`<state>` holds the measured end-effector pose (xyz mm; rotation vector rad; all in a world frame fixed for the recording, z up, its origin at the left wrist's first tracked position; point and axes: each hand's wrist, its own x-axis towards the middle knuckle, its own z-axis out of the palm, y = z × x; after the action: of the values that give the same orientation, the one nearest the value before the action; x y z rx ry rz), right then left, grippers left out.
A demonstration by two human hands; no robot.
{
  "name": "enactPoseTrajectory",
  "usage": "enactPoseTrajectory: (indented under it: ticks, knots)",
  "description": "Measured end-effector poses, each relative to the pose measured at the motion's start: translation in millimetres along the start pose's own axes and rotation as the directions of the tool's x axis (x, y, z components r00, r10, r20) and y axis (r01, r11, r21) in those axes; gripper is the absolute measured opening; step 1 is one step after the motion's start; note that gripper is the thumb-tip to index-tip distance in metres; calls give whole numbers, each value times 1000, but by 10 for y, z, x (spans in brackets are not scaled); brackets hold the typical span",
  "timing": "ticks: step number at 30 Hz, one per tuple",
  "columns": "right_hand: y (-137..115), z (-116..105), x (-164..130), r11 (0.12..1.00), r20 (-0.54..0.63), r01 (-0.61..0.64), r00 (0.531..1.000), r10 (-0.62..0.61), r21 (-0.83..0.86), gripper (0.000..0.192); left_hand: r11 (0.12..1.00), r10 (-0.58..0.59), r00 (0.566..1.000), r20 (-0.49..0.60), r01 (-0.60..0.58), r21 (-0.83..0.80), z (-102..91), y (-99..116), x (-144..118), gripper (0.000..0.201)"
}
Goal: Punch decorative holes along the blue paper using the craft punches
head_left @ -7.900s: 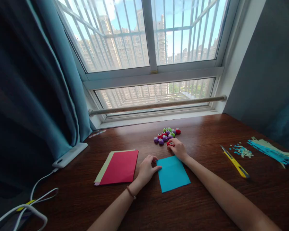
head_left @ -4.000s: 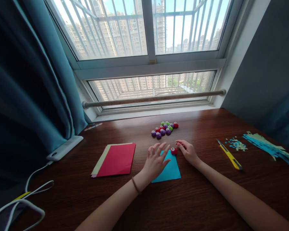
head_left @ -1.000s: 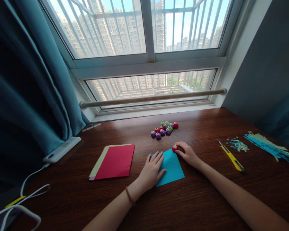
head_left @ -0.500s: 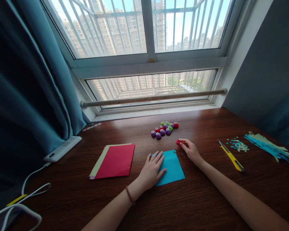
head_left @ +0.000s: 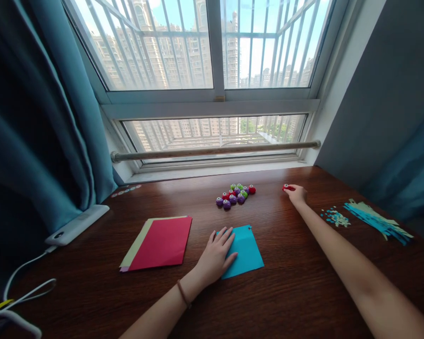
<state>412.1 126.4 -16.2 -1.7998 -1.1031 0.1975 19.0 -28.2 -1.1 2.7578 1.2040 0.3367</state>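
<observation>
The right hand [head_left: 298,193] has just carried the red punch [head_left: 285,187] well away from the blue sheet [head_left: 241,254]. A second ago the punch sat over the sheet's far right corner; half a second ago it hung just beyond that edge. Now it is near the table's far side, between 1 and 2 o'clock from the sheet, with thumb and fingers clamped on it. Whether it touches the table [head_left: 286,292] I cannot tell.

With the punch gone, that corner lies bare and shows a small cut-out [head_left: 249,228] at about the sheet's 1 o'clock; its shape is too small to make out. My judgement is that the cut there went through and the punching at this corner is over.

The left hand [head_left: 215,256] has kept its place: flat, fingers loosely extended and gripping nothing, it rests over the sheet's 9 o'clock side and seems to steady it. The sheet lies flat on the table, and its right half is uncovered.

The other punches [head_left: 233,196] stay grouped at 12 o'clock from the sheet, and the red paper [head_left: 161,242] at 9. The paper bits [head_left: 335,217] lie at 4 o'clock from the right hand, with the strips [head_left: 378,222] just past them.
</observation>
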Motion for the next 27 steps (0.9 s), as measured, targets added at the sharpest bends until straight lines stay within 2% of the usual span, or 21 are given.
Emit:
enactPoseTrajectory:
  ticks: [4,8,12,14,16,18,20,21,24,27]
  knots:
    - [92,-10,77,993,9,-35,999,36,-109,22,1000,-1,1000,2,2,-9,-7,3,-1,53]
    - [55,-44,18,991,-5,-26,1000,26,-133,25,1000,-1,1000,6,1,-10,-9,7,-7,53]
    - [-148,-41,-223,992,-56,60,996,-67,-112,46,1000,0,1000,-2,0,-9,-5,9,-9,53]
    - [-284,5,-463,984,30,162,987,-160,-77,43,1000,-2,1000,-2,2,-9,6,6,-9,53]
    - [-418,66,-781,961,220,278,937,-271,-2,27,1000,-7,1000,-8,7,-9,22,1,-9,53]
    - [-537,113,-1130,929,422,357,830,-365,101,14,1000,-25,999,-28,25,-14,39,-5,-8,55]
    - [-634,122,-1444,895,526,405,728,-440,189,10,999,-46,998,-46,45,-30,47,-8,-6,58]
    - [-672,112,-1567,884,541,416,703,-462,214,11,998,-55,997,-51,53,-46,48,-8,-5,59]
    - [-737,52,-1774,874,543,419,688,-482,245,17,993,-70,996,-54,64,-98,37,-4,-2,57]
    - [-746,10,-1807,877,543,397,689,-481,272,17,991,-74,996,-52,67,-120,22,3,-2,54]
